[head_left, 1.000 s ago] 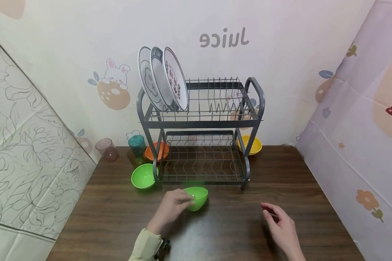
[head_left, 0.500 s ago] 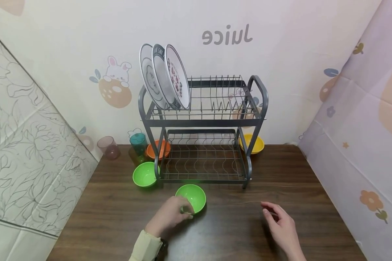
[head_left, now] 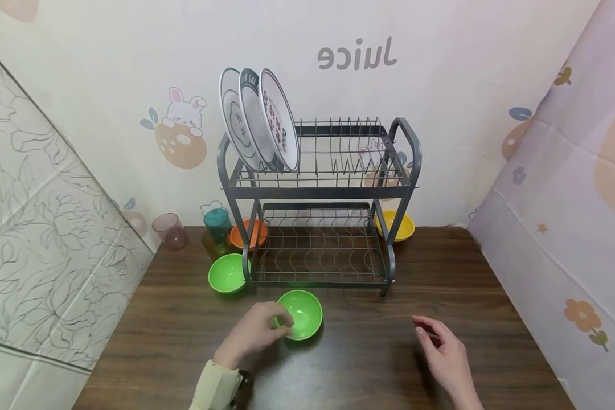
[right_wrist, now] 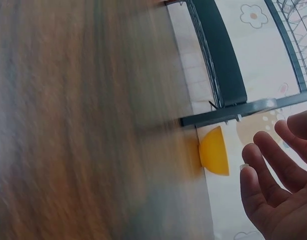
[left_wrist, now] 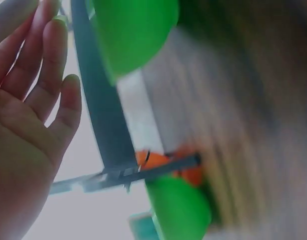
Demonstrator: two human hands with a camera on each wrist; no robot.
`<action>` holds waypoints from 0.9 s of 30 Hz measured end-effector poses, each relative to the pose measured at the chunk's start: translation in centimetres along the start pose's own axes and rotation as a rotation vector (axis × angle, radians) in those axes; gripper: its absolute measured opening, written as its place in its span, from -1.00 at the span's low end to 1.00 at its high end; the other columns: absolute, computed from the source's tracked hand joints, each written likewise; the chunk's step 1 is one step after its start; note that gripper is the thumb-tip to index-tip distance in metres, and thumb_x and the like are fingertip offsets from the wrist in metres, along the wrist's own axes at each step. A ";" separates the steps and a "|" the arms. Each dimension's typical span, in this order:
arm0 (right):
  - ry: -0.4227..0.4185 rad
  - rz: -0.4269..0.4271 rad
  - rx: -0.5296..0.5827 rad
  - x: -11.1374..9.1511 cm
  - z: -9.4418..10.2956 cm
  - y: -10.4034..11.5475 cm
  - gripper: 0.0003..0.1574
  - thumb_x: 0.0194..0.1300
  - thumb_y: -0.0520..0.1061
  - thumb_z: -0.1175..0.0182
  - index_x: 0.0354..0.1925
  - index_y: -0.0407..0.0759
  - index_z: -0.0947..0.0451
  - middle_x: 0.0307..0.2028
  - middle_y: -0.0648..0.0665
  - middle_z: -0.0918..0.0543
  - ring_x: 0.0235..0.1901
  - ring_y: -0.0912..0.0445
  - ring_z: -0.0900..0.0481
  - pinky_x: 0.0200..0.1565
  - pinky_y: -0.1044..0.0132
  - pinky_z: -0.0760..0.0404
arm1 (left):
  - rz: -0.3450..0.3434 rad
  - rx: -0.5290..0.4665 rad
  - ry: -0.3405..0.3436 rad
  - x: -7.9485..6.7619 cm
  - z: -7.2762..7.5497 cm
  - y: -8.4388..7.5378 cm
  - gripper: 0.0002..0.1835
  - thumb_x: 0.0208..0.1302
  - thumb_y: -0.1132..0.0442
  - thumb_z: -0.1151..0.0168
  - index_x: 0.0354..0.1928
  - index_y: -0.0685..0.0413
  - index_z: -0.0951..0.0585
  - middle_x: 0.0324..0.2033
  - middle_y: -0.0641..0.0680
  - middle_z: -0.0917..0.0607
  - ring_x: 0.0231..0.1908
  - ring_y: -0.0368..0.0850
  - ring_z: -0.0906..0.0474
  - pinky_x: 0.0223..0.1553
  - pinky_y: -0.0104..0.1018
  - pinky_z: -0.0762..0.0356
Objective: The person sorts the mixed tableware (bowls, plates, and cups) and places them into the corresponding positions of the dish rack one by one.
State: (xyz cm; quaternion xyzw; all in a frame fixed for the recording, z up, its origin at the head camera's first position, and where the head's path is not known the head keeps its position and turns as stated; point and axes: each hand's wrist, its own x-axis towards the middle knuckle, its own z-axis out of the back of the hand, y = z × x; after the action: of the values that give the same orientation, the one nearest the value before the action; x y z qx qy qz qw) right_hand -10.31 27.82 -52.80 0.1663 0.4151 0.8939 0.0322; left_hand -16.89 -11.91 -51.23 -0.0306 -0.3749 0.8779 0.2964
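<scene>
A light green bowl (head_left: 306,312) sits upright on the wooden table in front of the dish rack (head_left: 315,285). My left hand (head_left: 258,330) is at its left side, fingertips overlapping the rim in the head view. In the left wrist view that hand (left_wrist: 31,95) has loosely bent fingers with nothing between them, and the green bowl (left_wrist: 136,35) is apart from them. My right hand (head_left: 446,353) is low over the table at the right, fingers relaxed and holding nothing. The right wrist view shows this hand (right_wrist: 283,175) near a yellow bowl (right_wrist: 215,152) in the background.
Three plates (head_left: 279,122) stand in the rack's upper tier at the left. Left of the rack are a second green bowl (head_left: 228,273), an orange bowl (head_left: 258,234), a teal cup (head_left: 217,225) and a pinkish cup (head_left: 170,230). A yellow bowl (head_left: 402,226) is behind its right leg.
The green bowl was tilted in my left hand, then came down upright on the table. My left hand has let go and drawn back left. The right hand has barely moved.
</scene>
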 end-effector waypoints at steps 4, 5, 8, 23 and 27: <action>-0.027 0.004 -0.004 0.3 0.7 0.0 -0.76 0.43 -0.25 -0.18 0.02 -0.21 -0.64 -0.09 -0.11 -0.70 -0.16 0.44 -0.55 -0.18 0.66 -0.46 | 0.022 0.010 -0.121 -0.3 2.7 0.5 -0.86 0.14 0.26 -0.47 -0.27 -0.09 -0.72 -0.35 -0.30 -0.67 -0.27 -0.36 -0.58 -0.10 -0.20 -0.59; -0.031 0.005 -0.005 0.3 0.8 0.0 -0.76 0.43 -0.25 -0.18 0.02 -0.22 -0.64 -0.10 -0.12 -0.70 -0.16 0.46 -0.53 -0.18 0.67 -0.45 | 0.031 0.017 -0.152 -0.4 3.5 0.7 -0.86 0.14 0.25 -0.48 -0.28 -0.11 -0.71 -0.35 -0.30 -0.67 -0.27 -0.35 -0.59 -0.10 -0.18 -0.59; -0.038 0.004 -0.003 0.4 1.1 0.1 -0.76 0.42 -0.26 -0.18 0.02 -0.23 -0.64 -0.10 -0.12 -0.69 -0.17 0.50 -0.51 -0.18 0.67 -0.45 | 0.077 0.059 -0.228 -0.7 5.7 1.4 -0.92 0.19 0.19 -0.45 -0.29 -0.15 -0.72 -0.36 -0.32 -0.68 -0.28 -0.35 -0.60 -0.15 -0.21 -0.59; -0.002 0.025 0.020 0.0 0.5 0.8 -0.76 0.42 -0.26 -0.19 0.03 -0.20 -0.64 -0.10 -0.08 -0.70 -0.15 0.33 -0.59 -0.16 0.62 -0.49 | 0.207 0.413 -0.479 0.6 12.7 6.6 -0.77 0.28 0.37 -0.29 -0.03 0.17 -0.65 -0.13 0.14 -0.68 -0.06 0.11 -0.53 -0.03 0.11 -0.49; 0.045 0.040 0.044 -0.3 -0.4 1.5 -0.76 0.41 -0.26 -0.20 0.02 -0.17 -0.64 -0.09 -0.03 -0.69 -0.14 0.24 -0.63 -0.14 0.56 -0.53 | 0.221 0.447 -0.440 1.7 12.9 8.1 -0.73 0.28 0.34 -0.29 0.01 0.21 -0.64 -0.06 0.20 -0.66 -0.02 0.18 -0.51 0.04 0.16 -0.43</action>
State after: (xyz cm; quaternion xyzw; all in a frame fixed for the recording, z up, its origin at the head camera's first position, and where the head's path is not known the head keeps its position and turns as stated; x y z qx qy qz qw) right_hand -9.99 26.48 -52.02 0.1551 0.4318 0.8885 0.0012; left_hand -25.90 -23.61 -47.16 0.1849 -0.2227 0.9508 0.1107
